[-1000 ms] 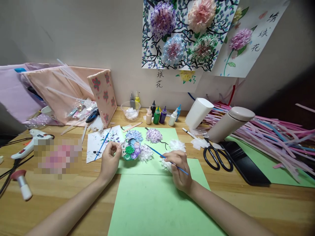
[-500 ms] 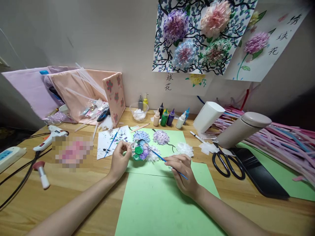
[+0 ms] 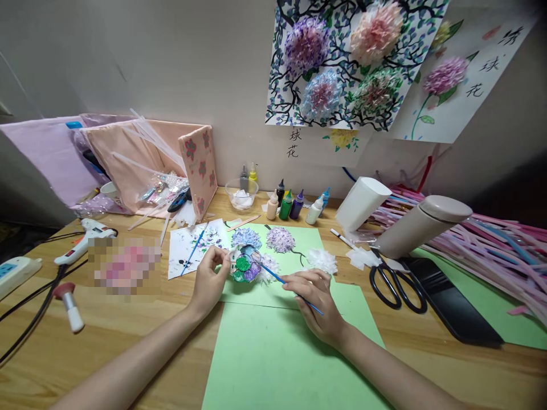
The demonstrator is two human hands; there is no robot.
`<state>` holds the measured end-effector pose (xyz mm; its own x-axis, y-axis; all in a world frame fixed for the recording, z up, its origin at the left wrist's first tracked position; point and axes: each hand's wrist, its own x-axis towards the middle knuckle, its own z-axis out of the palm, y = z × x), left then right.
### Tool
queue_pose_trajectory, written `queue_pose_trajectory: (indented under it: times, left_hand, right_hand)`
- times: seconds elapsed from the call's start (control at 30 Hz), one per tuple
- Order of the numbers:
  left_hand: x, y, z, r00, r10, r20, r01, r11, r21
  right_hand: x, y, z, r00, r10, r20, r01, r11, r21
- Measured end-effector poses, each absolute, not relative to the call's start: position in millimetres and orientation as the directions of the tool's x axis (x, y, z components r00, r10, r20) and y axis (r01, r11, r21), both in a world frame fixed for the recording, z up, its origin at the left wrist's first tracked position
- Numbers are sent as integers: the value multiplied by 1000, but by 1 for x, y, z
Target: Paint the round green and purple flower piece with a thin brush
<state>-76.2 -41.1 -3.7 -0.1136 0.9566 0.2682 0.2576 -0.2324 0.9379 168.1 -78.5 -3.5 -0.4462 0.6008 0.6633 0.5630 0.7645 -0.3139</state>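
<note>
My left hand point(image 3: 209, 282) pinches the edge of a small round paint palette point(image 3: 245, 265) with green, blue and purple wells, held tilted just above the table. In my right hand point(image 3: 318, 302) is a thin blue paintbrush point(image 3: 287, 283), its tip reaching into the palette. Under both hands lie two light green paper sheets point(image 3: 273, 353). The farther sheet carries paper flowers: a blue one point(image 3: 246, 237), a purple one point(image 3: 280, 239) and a white one point(image 3: 321, 259).
Small paint bottles point(image 3: 290, 205) and a clear bowl point(image 3: 241, 193) line the wall. Black scissors point(image 3: 397, 285), a tilted beige flask point(image 3: 421, 225), a white cup point(image 3: 361, 202) and piled pipe cleaners point(image 3: 482, 239) lie right. A glue gun point(image 3: 85, 239), a power strip point(image 3: 17, 273) and a paint-spotted sheet point(image 3: 192, 247) lie left.
The camera view shifted left between the earliest frame and now. My left hand tipped the palette up a little, and the brush tip moved into the palette.
</note>
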Motion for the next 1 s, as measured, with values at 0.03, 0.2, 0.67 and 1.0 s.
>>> queue_pose_trajectory:
  times: [0.03, 0.2, 0.67, 1.0]
  left_hand:
    - [-76, -41, -4, -115, 957, 268, 259, -231, 938]
    - [-77, -40, -5, -122, 957, 265, 252, -228, 940]
    - [-79, -35, -6, -239, 945, 225, 235, -168, 957]
    - [-78, -36, -3, -250, 942, 225, 264, -157, 952]
  right_hand:
    - [168, -79, -3, -449, 600, 662, 561, 766, -314]
    - [169, -80, -4, -415, 602, 682, 542, 766, -346]
    - [178, -81, -6, -122, 618, 777, 533, 701, -474]
    - [177, -78, -5, -149, 666, 731, 570, 662, -487]
